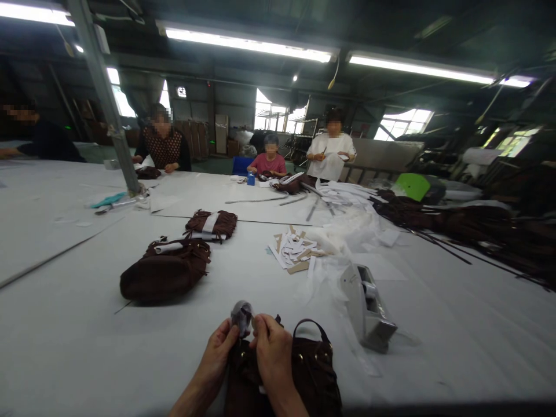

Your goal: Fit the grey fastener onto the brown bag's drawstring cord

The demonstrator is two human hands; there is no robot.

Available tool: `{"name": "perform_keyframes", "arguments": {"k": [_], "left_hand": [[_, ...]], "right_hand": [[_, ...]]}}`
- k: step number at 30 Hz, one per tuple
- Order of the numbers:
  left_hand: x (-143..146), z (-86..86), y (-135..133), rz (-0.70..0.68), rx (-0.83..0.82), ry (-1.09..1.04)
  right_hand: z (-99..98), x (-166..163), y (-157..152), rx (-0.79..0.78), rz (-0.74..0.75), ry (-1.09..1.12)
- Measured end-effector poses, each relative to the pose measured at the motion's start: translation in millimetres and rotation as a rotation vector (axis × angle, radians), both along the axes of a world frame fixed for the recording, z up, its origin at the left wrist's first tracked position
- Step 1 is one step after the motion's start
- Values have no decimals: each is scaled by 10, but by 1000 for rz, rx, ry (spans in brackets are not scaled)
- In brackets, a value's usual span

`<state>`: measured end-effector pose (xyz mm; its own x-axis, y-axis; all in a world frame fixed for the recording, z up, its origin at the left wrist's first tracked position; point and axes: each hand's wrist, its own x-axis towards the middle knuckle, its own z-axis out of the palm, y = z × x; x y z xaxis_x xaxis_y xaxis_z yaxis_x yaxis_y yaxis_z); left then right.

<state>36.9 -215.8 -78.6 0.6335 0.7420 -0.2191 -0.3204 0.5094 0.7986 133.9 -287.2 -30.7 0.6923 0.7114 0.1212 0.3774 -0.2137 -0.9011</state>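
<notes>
A dark brown bag (310, 370) with gold eyelets, fringe and a looped strap lies at the table's near edge, below my hands. My left hand (219, 347) is closed in a pinch on a small wrapped piece (241, 315), greyish and shiny like clear plastic over something dark. From the right, my right hand (273, 347) pinches at the same piece, its thumb and finger at the wrap's edge. What exactly is inside the wrap cannot be made out. Part of the bag is hidden behind my right hand and wrist.
Two more brown bags, one plump (160, 278) and one flat with a white band (212, 225), lie ahead left. A tape dispenser (369, 313) stands right. Beyond are paper strips (295, 249), dark straps (434, 226) and a metal post (110, 110). Several people sit or stand across the table.
</notes>
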Motion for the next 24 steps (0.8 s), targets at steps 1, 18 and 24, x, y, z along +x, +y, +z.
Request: {"name": "perform_keyframes", "arguments": {"k": [1, 18, 24], "left_hand": [[3, 12, -12, -3, -11, -8], [-26, 3, 26, -49, 165, 64], [-23, -60, 41, -62, 212, 118]], "right_hand": [[11, -8, 6, 27, 1, 70], [4, -14, 3, 37, -27, 29], [-37, 14, 31, 21, -82, 95]]}}
